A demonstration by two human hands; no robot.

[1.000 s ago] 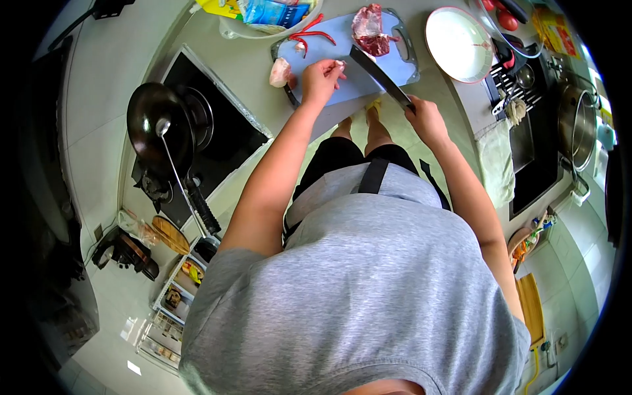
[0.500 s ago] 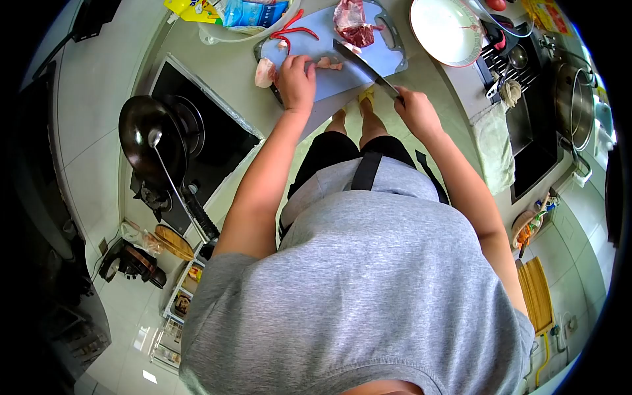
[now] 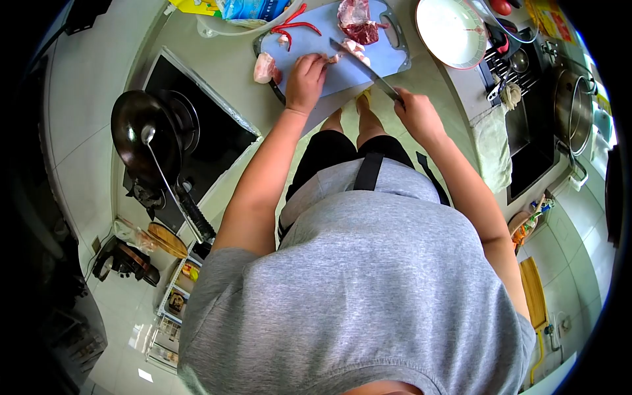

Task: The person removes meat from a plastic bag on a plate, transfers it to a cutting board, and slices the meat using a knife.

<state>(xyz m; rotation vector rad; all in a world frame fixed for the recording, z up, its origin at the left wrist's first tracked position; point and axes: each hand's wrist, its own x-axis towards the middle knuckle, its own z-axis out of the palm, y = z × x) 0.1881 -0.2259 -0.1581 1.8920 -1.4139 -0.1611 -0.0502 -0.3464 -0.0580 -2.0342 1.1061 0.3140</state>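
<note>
My right hand [image 3: 417, 113] grips the handle of a knife [image 3: 368, 71], whose blade points up and left over the blue cutting board [image 3: 311, 41]. On the board, my left hand [image 3: 307, 82] has its fingers closed on a small pale meat piece [image 3: 334, 58], just left of the blade. Pale meat bits [image 3: 356, 50] lie right of the blade tip. Behind them sits a larger red meat chunk [image 3: 359, 22]. Red chilies [image 3: 294, 27] rest at the board's back left. A pale chunk [image 3: 264, 68] is at the left edge.
A white plate [image 3: 451, 31] stands right of the board. Left are a wok [image 3: 141, 135] with a ladle on a black cooktop [image 3: 217, 118]. Behind is a bowl [image 3: 227, 27] with packets. The sink [image 3: 520, 125], a rack and a large pot [image 3: 571, 108] are at the right.
My left hand has gone from its spread pose left of the meat strip to a closed grip nearer the blade. More pale pieces now lie right of the knife.
</note>
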